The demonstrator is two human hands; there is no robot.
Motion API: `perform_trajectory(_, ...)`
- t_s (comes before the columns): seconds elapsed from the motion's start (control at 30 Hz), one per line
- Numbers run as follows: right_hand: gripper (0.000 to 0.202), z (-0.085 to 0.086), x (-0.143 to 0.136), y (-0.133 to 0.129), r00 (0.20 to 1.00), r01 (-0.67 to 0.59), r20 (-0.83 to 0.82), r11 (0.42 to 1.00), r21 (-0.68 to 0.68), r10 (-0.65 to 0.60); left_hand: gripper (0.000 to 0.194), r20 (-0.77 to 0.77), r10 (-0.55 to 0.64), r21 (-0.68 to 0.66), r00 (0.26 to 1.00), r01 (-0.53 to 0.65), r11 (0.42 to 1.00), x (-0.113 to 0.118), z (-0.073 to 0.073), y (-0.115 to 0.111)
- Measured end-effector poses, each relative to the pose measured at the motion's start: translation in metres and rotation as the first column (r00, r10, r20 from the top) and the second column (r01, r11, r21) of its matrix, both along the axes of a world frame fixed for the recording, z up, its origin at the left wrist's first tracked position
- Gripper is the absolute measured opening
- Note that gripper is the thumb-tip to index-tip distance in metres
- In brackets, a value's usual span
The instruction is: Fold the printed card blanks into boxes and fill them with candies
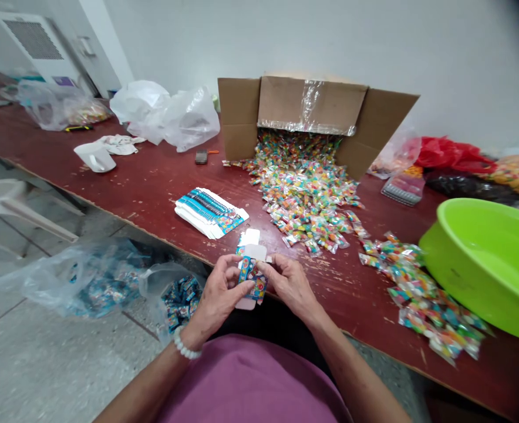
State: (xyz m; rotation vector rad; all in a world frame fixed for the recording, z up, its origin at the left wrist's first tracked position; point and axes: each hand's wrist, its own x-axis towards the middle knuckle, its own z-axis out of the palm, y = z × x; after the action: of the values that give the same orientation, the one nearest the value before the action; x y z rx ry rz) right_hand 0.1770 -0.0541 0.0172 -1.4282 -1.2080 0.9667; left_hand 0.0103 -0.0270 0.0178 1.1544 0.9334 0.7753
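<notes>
Between my hands, at the table's front edge, is a small blue printed candy box (247, 271) with its white end flaps sticking out. My left hand (219, 291) pinches its left side, thumb across the front. My right hand (288, 282) grips the upper right part with thumb and fingers. Just beyond lies another small box blank (250, 237) with a white flap. A stack of flat blue box blanks (211, 212) rests to the left of it. Wrapped candies (306, 200) spill in a heap from a cardboard box (312, 106) lying on its side.
A green basin (475, 264) stands at the right, with a smaller pile of wrapped candies (435, 305) beside it. On the left are a white mug (95, 157) and plastic bags (167, 114). Bags of blue boxes (182, 299) sit below the table edge near a white stool (8, 200).
</notes>
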Motion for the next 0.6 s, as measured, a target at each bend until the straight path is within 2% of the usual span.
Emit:
perform_trajectory(0.03, 0.022, -0.001, -0.001, -0.001, 0.998, -0.009, -0.059, 1.000, 0.001, 0.009, 0.068, 0.022, 0.029, -0.014, 0.999, -0.028, 1.000, 0.000, 0.001, -0.002)
perform_trajectory(0.1, 0.039, -0.004, -0.008, -0.003, 0.971, -0.012, -0.237, 1.000, 0.010, 0.014, 0.080, 0.050, 0.067, -0.006, 0.997, -0.066, 0.998, 0.000, 0.004, -0.007)
perform_trajectory(0.13, 0.046, -0.005, -0.012, -0.004, 0.946, -0.002, -0.323, 1.000, 0.012, 0.006, 0.082, 0.063, 0.077, 0.004, 0.995, -0.077, 0.997, 0.000, 0.006, -0.008)
perform_trajectory(0.2, 0.046, -0.009, -0.021, -0.006, 0.904, 0.035, -0.426, 0.999, 0.025, -0.021, 0.079, 0.082, 0.079, 0.011, 0.993, -0.080, 0.997, 0.000, 0.007, -0.009)
perform_trajectory(0.33, 0.034, -0.012, -0.025, -0.007, 0.884, 0.087, -0.464, 0.995, 0.052, -0.053, 0.061, 0.112, 0.076, -0.027, 0.991, -0.073, 0.997, -0.001, 0.006, -0.006)
perform_trajectory(0.47, 0.033, -0.009, -0.011, -0.002, 0.879, -0.020, -0.476, 0.998, -0.064, -0.013, 0.038, 0.081, 0.052, -0.068, 0.995, -0.046, 0.997, -0.003, 0.003, -0.004)
perform_trajectory(0.6, 0.035, -0.006, 0.001, 0.003, 0.867, -0.126, -0.496, 0.985, -0.113, 0.054, 0.028, 0.019, 0.007, -0.027, 1.000, -0.006, 1.000, -0.005, -0.002, -0.005)
